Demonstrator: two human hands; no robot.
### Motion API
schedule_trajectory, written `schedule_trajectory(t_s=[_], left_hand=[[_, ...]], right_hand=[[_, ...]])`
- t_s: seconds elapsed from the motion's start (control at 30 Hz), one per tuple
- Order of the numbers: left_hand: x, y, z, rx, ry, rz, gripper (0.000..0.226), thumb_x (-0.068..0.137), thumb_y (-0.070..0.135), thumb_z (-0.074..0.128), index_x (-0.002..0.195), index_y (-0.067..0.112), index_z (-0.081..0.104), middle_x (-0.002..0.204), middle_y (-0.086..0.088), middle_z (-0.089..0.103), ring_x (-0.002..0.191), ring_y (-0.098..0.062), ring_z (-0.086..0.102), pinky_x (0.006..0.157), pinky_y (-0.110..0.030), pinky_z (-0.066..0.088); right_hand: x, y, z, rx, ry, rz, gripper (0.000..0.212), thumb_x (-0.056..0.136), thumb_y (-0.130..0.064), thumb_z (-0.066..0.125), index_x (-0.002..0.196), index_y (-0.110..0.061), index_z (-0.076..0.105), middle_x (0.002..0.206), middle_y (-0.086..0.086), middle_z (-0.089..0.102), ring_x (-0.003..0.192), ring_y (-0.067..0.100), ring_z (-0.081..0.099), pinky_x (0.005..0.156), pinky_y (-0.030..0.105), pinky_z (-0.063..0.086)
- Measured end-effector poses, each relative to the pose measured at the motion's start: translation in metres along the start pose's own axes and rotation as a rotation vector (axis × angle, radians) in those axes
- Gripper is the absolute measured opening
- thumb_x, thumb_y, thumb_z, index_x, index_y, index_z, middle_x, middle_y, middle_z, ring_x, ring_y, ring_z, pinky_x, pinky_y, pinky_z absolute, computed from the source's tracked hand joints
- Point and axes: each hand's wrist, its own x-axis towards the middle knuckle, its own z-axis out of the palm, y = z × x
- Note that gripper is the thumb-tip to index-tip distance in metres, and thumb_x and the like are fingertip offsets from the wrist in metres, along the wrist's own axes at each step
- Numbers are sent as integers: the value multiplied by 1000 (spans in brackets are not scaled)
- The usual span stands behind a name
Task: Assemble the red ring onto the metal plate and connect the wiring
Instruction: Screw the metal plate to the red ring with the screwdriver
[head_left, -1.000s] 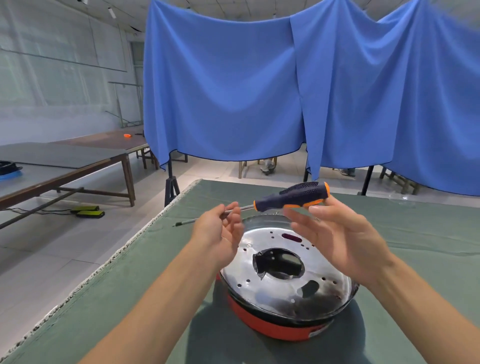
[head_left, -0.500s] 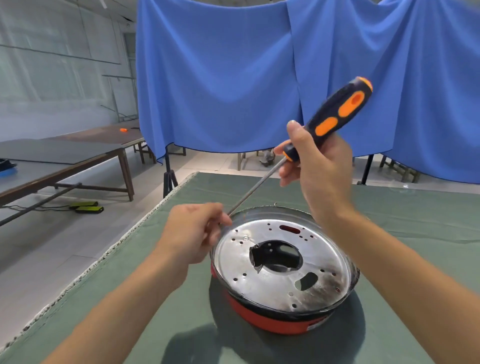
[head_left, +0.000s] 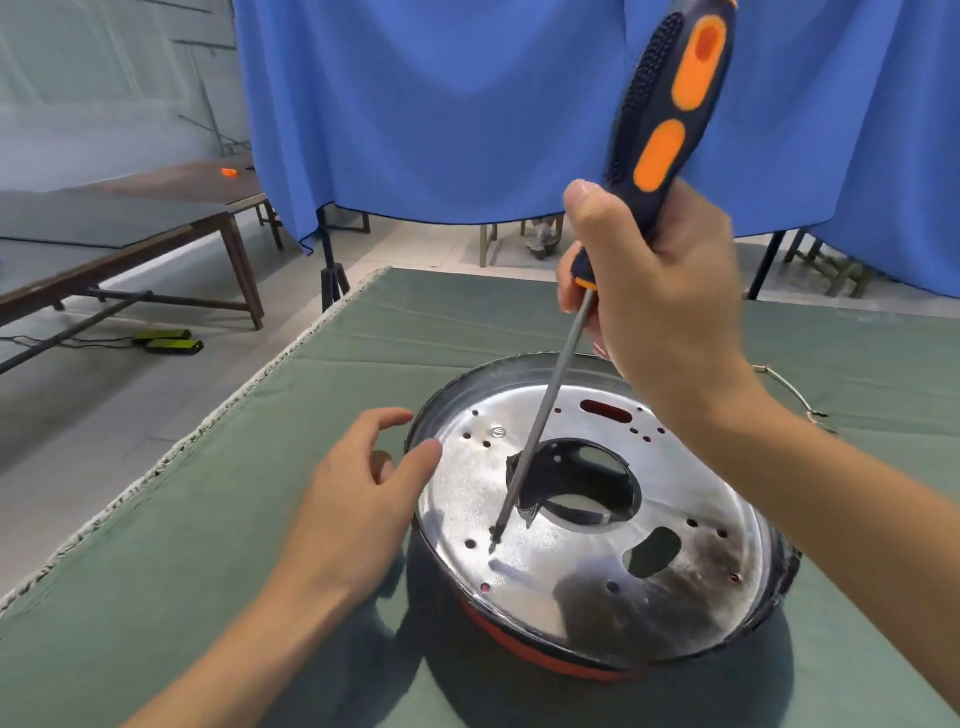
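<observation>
While the right hand (head_left: 660, 291) wraps its grip around the lower part of the screwdriver (head_left: 665, 104) handle, the long shaft slants down and to the left, so the tip lands at a small hole on the near-left part of the metal plate (head_left: 571, 582), below and left of the gripping fingers. That tilt is what the coming move seems to turn on: the axis leans away from upright, and to drive a fastener squarely it would likely need to stand straighter over the hole. Whether a screw sits under the tip cannot be told. The left hand (head_left: 353, 514) is nearer the tip, fingers relaxed and holding nothing, hovering just beside the plate's left rim. Under the plate, the red ring (head_left: 524, 652) shows along the near edge, resting on the green tabletop (head_left: 182, 545).
</observation>
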Motion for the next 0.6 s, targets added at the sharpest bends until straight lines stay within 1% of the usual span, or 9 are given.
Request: schedule_trajectory(t_s=[0.07,0.17,0.27,0.33,0.37,0.43,0.47,0.53,0.6], left_hand=[[0,0,3,-26,-11,-11,35,70,49,54,103,36,60,84,-20,69,79,-28,64,78,-42,50],[0,1,8,-52,-32,-6,27,71,37,54,94,35,66,82,-19,70,80,-37,64,77,-49,52],[-2,2,9,-58,-34,11,34,69,27,49,92,46,67,80,-15,71,79,-38,64,76,-49,53],[-2,3,9,-65,-27,15,39,68,24,46,90,48,68,79,-13,72,77,-36,65,74,-45,53],[-1,3,9,-69,-26,18,40,68,24,45,89,48,68,78,-11,72,71,-34,64,71,-43,53],[-1,3,9,-80,-31,19,41,69,23,44,89,47,70,75,-11,71,58,-23,57,63,-36,49],[-1,3,9,-86,-33,14,41,69,23,44,89,47,70,75,-11,70,58,-17,55,62,-36,48],[0,2,8,-93,-29,4,41,69,22,43,88,46,71,79,-13,71,64,-15,56,66,-43,51],[0,4,7,-105,-18,-4,42,68,21,43,85,47,71,84,-15,71,69,-15,57,73,-49,53]], right_hand=[[-4,2,2,2,-23,14,30,89,-23,53,62,-20,39,40,-12,42,42,14,50,40,17,33],[-8,2,2,44,-50,19,31,89,-22,53,61,-21,39,40,-12,41,41,13,49,40,16,32],[-9,-1,1,36,-59,12,30,89,-22,52,62,-20,38,40,-11,42,39,11,48,40,15,32],[-9,-4,-1,39,-52,17,30,88,-23,52,62,-17,38,43,-8,43,37,9,45,40,15,31],[-9,-5,-2,40,-46,17,30,89,-23,52,63,-17,38,44,-7,44,36,9,44,40,15,31],[-8,-7,-3,53,-33,11,32,91,-19,51,62,-16,37,46,-2,44,36,8,43,40,14,31],[-7,-7,-4,67,-27,11,33,93,-17,51,63,-15,37,48,3,43,35,8,42,39,14,31],[-7,-8,-4,95,-18,18,33,94,-13,50,64,-14,36,54,14,42,33,7,40,39,13,30],[-7,-7,-5,115,-12,29,33,94,-12,50,65,-13,36,57,16,40,33,6,39,38,12,30]])
